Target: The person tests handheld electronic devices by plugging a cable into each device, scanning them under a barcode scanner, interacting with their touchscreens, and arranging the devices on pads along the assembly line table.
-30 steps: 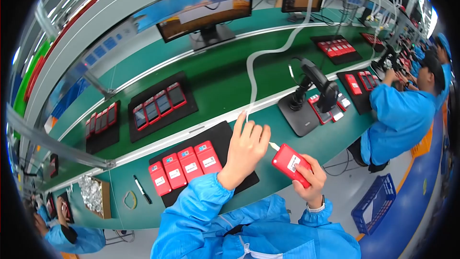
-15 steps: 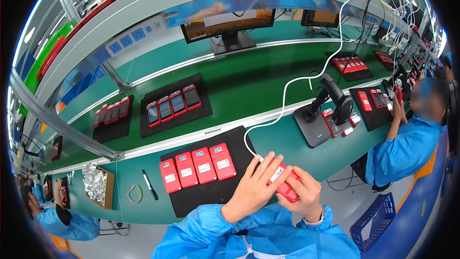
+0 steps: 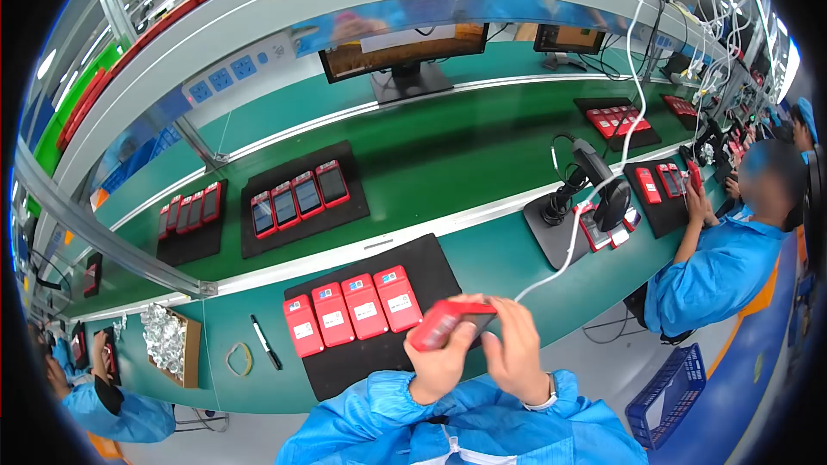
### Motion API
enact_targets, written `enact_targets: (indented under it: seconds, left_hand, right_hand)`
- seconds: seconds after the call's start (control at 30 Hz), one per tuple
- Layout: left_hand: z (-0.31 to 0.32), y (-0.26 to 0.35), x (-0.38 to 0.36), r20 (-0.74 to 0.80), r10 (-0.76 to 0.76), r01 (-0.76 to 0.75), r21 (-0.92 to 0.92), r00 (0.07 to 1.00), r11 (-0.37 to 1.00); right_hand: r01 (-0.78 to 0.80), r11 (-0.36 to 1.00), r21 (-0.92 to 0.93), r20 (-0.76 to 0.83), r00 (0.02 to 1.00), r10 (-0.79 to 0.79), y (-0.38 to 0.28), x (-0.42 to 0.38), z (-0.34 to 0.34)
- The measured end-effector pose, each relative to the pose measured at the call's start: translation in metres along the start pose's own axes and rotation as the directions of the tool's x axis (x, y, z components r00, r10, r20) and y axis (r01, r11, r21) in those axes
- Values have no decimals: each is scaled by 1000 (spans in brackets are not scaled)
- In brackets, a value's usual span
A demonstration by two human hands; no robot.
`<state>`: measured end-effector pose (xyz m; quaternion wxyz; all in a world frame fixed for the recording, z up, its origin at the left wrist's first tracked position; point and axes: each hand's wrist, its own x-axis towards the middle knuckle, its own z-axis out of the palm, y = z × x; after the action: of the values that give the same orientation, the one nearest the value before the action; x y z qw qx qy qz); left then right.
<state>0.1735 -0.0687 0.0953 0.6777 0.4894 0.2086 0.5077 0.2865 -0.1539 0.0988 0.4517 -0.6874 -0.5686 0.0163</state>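
My left hand (image 3: 439, 370) grips a red handheld terminal (image 3: 438, 324), thumb against its dark face. The terminal is tilted, its red side toward me. My right hand (image 3: 519, 351) is curled at the terminal's right end, thumb and fingers bent around that area. A white cable (image 3: 572, 245) runs down to the right fingers, which hide its end; I cannot tell what they hold there. Left of my hands, several red terminals (image 3: 363, 307) lie in a row, labelled backs up, on a black mat (image 3: 332, 372).
A scanner on a stand (image 3: 608, 188) stands to the right, red devices beside it. A co-worker (image 3: 715, 250) sits beyond. At left are a pen (image 3: 266, 343), a rubber band (image 3: 239, 359) and a box of crumpled silvery pieces (image 3: 191, 353). More terminals (image 3: 298, 198) lie on the green strip behind.
The red terminal has passed from mainly my right hand to my left, shifted left and turned. The white cable now reaches my right fingers instead of my left.
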Motion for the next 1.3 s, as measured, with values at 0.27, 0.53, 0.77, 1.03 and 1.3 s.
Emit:
enact_targets:
  seconds: [0.27,0.53,0.77,1.03,1.3]
  left_hand:
    - [-24,-13,33,-153,-357,311,-259,922,914]
    - [-85,-94,65,-297,-109,219,368,949,904]
    - [-51,-65,26,23,-1,-18,827,1000,562]
    - [-114,-32,45,235,-293,-249,968,927,-10]
    - [-135,-17,88,411,-266,-359,907,872,222]
  right_hand:
    - [210,971,-111,105,974,-198,44,-4,46]
    - [188,958,-217,75,982,-176,75,-13,60]
    - [121,975,-188,130,987,-98,84,-1,62]
    - [73,993,-95,149,987,-58,86,9,64]
    - [-34,999,2,229,973,33,78,18,55]
